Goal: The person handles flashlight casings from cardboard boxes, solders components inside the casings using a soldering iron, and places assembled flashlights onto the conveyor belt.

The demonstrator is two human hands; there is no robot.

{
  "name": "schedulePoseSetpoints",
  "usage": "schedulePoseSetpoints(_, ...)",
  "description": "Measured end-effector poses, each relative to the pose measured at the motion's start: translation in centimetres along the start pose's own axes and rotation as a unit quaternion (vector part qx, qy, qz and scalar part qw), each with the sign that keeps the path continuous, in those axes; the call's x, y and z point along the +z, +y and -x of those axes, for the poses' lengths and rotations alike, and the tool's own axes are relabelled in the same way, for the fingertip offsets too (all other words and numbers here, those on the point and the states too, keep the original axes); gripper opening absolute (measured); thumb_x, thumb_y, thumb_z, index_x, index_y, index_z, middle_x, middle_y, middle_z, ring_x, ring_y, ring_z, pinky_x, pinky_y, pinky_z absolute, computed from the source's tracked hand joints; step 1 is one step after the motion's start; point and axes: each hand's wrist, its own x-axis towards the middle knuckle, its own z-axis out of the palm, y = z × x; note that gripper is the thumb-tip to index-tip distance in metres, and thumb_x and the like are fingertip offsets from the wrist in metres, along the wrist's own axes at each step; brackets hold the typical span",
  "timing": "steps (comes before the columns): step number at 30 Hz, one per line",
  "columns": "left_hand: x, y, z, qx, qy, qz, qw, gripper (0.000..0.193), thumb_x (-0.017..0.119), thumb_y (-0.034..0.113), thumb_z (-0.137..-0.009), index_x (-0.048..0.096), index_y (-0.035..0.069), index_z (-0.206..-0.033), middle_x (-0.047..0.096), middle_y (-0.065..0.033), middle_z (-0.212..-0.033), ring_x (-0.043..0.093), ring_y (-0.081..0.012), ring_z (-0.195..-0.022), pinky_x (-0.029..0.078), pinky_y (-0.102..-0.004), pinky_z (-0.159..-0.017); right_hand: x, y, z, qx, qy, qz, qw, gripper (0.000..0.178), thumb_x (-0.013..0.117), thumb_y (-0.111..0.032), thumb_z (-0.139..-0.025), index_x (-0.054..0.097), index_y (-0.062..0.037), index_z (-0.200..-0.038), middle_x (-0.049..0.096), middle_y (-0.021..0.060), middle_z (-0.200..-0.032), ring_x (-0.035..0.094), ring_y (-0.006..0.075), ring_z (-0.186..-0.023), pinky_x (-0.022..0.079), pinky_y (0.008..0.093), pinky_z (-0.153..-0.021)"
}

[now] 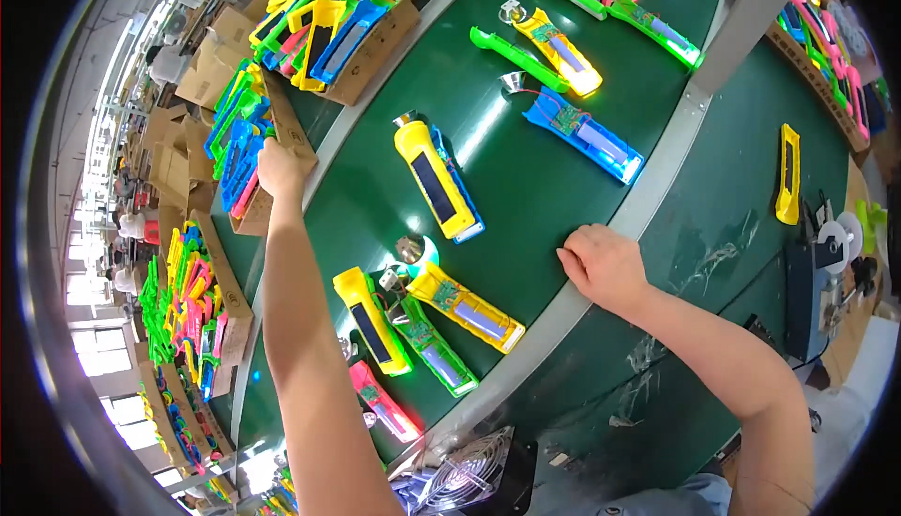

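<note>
My left hand [282, 171] reaches over the conveyor to a cardboard box [293, 127] of green, blue and pink plastic casing halves [242, 152]. Its fingers are curled at the box's edge, and what they grip, if anything, is hidden. My right hand [605, 265] rests loosely closed on the metal rail [648, 183], with nothing seen in it. Between the hands, a yellow casing half with a dark panel [435, 178] lies over a blue one. Farther right lies an open blue casing [589, 136] with a green circuit board and a pale cylindrical battery.
More open casings, yellow [466, 308], green [434, 347] and red [383, 402], lie nearer on the green belt [347, 211]. Several others lie at its far end. Boxes of coloured casings [192, 300] line the left side. A fan [469, 474] stands at the near edge.
</note>
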Motion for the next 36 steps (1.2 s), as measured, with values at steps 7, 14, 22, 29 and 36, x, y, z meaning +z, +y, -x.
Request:
schedulePoseSetpoints(7, -1.1, -9.5, 4.5, 0.001, 0.027, 0.067, 0.997, 0.030, 0.068, 0.023, -0.069, 0.055, 0.003, -0.088, 0.059, -0.0147, -0.083, 0.058, -0.0303, -0.080, 0.045, -0.0389, -0.070, 0.2, -0.2, 0.6, 0.005, 0.040, -0.050, 0.998, 0.014, 0.057, -0.016, -0.076, 0.050, -0.0071, -0.067, 0.052, 0.0066, -0.065, 0.055, 0.0246, -0.064, 0.044, 0.0362, -0.052)
schedulePoseSetpoints(14, -10.3, -16.7, 13.3, 0.070, 0.003, 0.130, 0.989, 0.020, 0.066, 0.014, -0.069, 0.053, 0.003, -0.078, 0.056, -0.0110, -0.072, 0.057, -0.0257, -0.067, 0.043, -0.0353, -0.062, -0.4, -2.4, 0.3, -0.014, 0.072, -0.140, 0.987, 0.017, 0.059, -0.017, -0.075, 0.051, -0.0072, -0.065, 0.051, 0.0078, -0.059, 0.054, 0.0258, -0.056, 0.042, 0.0363, -0.047)
schedulePoseSetpoints(22, -21.7, -16.4, 25.6, 0.003, -0.077, 0.185, 0.980, 0.015, 0.064, 0.010, -0.069, 0.051, 0.005, -0.074, 0.052, -0.0097, -0.071, 0.054, -0.0269, -0.066, 0.043, -0.0366, -0.059, 4.0, -24.3, -8.4, 0.206, -0.281, -0.486, 0.801, 0.073, 0.070, -0.046, -0.066, 0.046, 0.0059, -0.111, 0.057, 0.0218, -0.101, 0.058, 0.0273, -0.093, 0.047, 0.0362, -0.074)
schedulePoseSetpoints(29, -22.4, -16.1, 31.9, 0.077, -0.036, 0.122, 0.989, 0.020, 0.068, 0.008, -0.067, 0.051, 0.005, -0.076, 0.052, -0.0095, -0.073, 0.056, -0.0248, -0.057, 0.044, -0.0342, -0.050, 9.2, -30.3, -6.0, 0.392, -0.308, -0.668, 0.552, 0.102, 0.080, -0.026, -0.056, 0.014, -0.0008, -0.129, 0.043, 0.0187, -0.117, 0.050, 0.0290, -0.102, 0.045, 0.0468, -0.078)
schedulePoseSetpoints(36, -22.7, -14.5, 35.4, 0.072, -0.038, 0.115, 0.990, 0.016, 0.065, 0.015, -0.071, 0.051, 0.010, -0.074, 0.049, -0.0086, -0.074, 0.056, -0.0270, -0.062, 0.046, -0.0362, -0.048, 7.1, -29.3, -3.5, 0.357, -0.283, -0.703, 0.547, 0.077, 0.065, -0.004, -0.061, 0.023, -0.0061, -0.125, 0.047, 0.0152, -0.111, 0.052, 0.0262, -0.096, 0.045, 0.0420, -0.077)
